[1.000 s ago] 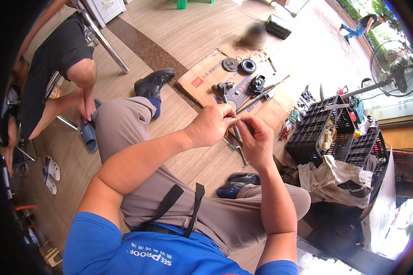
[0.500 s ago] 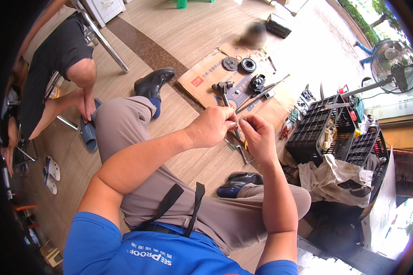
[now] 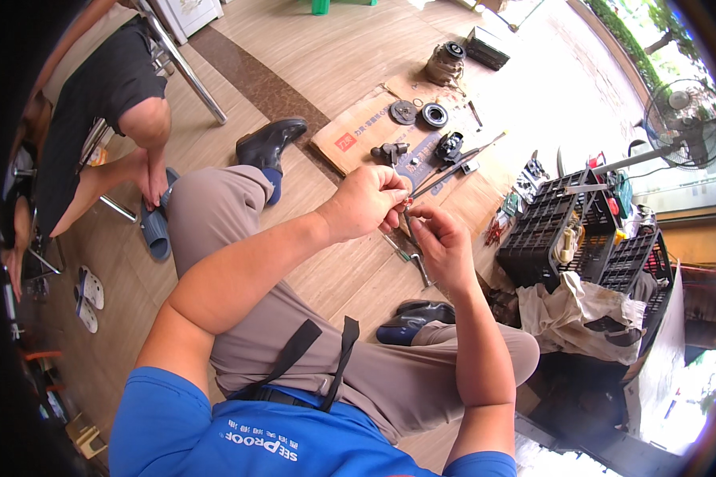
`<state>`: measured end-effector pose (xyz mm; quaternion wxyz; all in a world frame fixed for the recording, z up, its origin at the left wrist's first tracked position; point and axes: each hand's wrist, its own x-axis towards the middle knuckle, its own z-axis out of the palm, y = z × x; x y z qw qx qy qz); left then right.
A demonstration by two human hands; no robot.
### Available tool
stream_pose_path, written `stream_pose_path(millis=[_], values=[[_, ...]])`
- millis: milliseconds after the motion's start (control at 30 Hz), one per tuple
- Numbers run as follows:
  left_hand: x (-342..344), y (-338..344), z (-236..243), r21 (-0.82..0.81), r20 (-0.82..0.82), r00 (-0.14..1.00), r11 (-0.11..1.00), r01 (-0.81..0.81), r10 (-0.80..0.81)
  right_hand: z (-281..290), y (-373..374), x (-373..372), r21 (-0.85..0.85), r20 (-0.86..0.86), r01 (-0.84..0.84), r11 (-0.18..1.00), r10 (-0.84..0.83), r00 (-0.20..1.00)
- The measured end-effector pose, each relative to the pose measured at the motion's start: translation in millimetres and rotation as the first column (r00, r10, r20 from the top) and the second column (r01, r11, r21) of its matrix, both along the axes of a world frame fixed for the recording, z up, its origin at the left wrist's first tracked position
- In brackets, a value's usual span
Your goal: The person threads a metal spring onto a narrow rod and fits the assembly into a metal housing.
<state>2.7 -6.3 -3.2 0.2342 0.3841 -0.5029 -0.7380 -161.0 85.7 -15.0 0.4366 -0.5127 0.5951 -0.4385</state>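
Observation:
My left hand (image 3: 366,203) pinches a small part (image 3: 407,203) with red and metallic bits between thumb and fingertips. Just right of it, my right hand (image 3: 444,245) is closed, thumb against curled fingers; what it holds, if anything, I cannot make out. Both hands hover above the floor in front of my bent legs. Beyond them a hammer (image 3: 390,151) lies on a flattened cardboard sheet (image 3: 350,127), its handle partly hidden by my left hand. Also on the cardboard are a dark disc (image 3: 402,112), a black ring (image 3: 433,116) and a black housing (image 3: 450,146).
A motor-like cylinder (image 3: 445,65) and a black box (image 3: 487,48) stand at the far side. Black crates (image 3: 537,238) with a pale cloth (image 3: 581,314) and a fan (image 3: 684,127) are at right. A seated person's bare leg (image 3: 145,127) is at left.
My right hand has dropped slightly, its fingers curling under the thumb. The small red and metallic part now shows at my left fingertips. The view has shifted a little.

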Motion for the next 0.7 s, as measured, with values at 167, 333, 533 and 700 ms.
stream_pose_path(millis=[167, 333, 533, 700], values=[[-1, 2, 0, -0.056, 0.048, 0.999, 0.998, -0.01, 0.013, 17, 2, 6, -0.037, -0.16, -0.037, 0.999, 0.031, 0.987], [-3, 9, -1, -0.18, 0.111, 0.992, 0.981, 0.075, -0.055, 29, 1, 3, 0.014, -0.137, -0.003, 1.0, 0.005, 0.99], [-5, 18, -5, -0.342, 0.191, 0.975, 0.923, 0.177, -0.116, 23, -6, -5, -0.119, -0.249, 0.037, 0.992, -0.066, 0.966], [-6, 18, -1, -0.248, 0.135, 0.981, 0.953, 0.173, -0.143, 10, -10, -10, -0.069, -0.141, 0.088, 0.994, -0.098, 0.985]])
